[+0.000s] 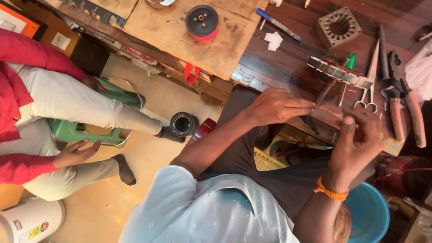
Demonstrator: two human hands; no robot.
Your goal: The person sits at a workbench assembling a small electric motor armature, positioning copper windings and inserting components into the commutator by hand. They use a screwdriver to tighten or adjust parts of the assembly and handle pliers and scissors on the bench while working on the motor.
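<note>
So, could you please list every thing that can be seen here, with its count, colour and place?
Ring-shaped metal core: one, silver-brown, on the dark table before the hands.
Square metal core: one, grey, top of the table.
Pliers: one, reddish handles, right edge.
Scissors: one, silver, beside the pliers.
Pen: one, blue, upper table.
Spool: one, black and red, on the pale wooden board.
Round black part: one, on the floor.
Bucket: one, blue, bottom right.
Seated person: one, red top, pale trousers, left.
Left hand: holds a thin dark tool, it seems.
Right hand: orange wristband, fingers pinched; content unclear.
</note>
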